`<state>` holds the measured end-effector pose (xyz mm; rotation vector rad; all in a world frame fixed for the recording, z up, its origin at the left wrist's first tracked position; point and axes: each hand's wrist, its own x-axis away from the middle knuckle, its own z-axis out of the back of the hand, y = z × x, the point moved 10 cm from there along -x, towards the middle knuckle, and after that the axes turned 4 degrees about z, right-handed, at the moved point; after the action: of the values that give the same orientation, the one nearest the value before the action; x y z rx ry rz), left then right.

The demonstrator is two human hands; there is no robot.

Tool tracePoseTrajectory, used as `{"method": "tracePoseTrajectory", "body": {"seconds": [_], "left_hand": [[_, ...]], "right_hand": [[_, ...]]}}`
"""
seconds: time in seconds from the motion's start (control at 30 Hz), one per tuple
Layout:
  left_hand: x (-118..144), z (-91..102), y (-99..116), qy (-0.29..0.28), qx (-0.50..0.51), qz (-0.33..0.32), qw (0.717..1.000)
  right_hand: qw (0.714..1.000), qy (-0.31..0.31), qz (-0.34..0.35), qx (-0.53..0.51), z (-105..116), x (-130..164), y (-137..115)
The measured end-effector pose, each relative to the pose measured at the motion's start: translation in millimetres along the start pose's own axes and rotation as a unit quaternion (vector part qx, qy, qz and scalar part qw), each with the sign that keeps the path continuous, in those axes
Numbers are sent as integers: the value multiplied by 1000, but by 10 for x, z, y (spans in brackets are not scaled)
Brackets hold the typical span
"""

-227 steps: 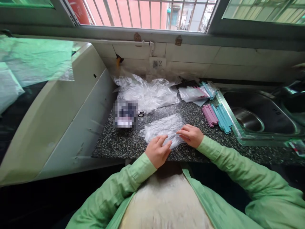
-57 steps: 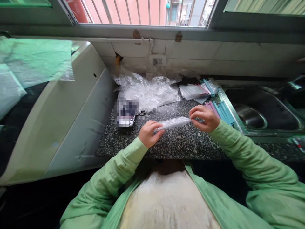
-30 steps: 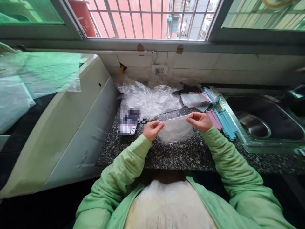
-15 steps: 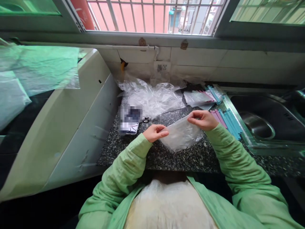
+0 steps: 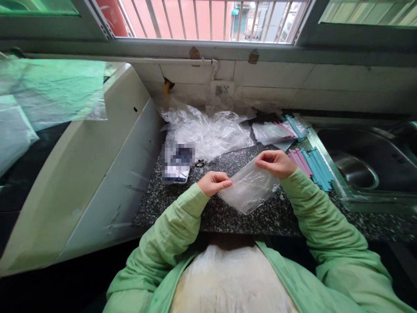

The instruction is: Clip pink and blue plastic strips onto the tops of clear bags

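- Hanging slack above the speckled granite countertop (image 5: pixel 228 217), a small clear plastic bag (image 5: pixel 249 189) shows thin, glossy, wrinkled film, roughly rectangular.
- Left hand (image 5: pixel 213 182) pinches the bag's upper left corner between thumb and fingers; the wrist is low, the green sleeve close to the countertop's front edge.
- Right hand (image 5: pixel 275 163) pinches the upper right corner, knuckles curled, held higher and farther from the front edge.
- Behind the bag on the countertop lies a heap of crumpled clear bags (image 5: pixel 208 132); flat pink and blue sticks (image 5: pixel 311 163) lie at its right end, against the steel sink (image 5: pixel 358 174).
- Bare granite shows beneath the bag.
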<state>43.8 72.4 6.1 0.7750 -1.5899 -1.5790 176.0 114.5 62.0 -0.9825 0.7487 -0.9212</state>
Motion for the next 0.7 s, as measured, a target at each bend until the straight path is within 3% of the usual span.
{"method": "tracePoseTrajectory", "body": {"seconds": [0.23, 0.43, 0.7], "left_hand": [[18, -127, -150, -45, 41, 77, 995], [-16, -161, -126, -24, 35, 54, 998], [-16, -167, -92, -17, 10, 34, 999]], "right_hand": [[998, -61, -5, -20, -229, 38, -11], [993, -112, -20, -24, -511, 53, 30], [991, -119, -43, -45, -524, 48, 108]]}}
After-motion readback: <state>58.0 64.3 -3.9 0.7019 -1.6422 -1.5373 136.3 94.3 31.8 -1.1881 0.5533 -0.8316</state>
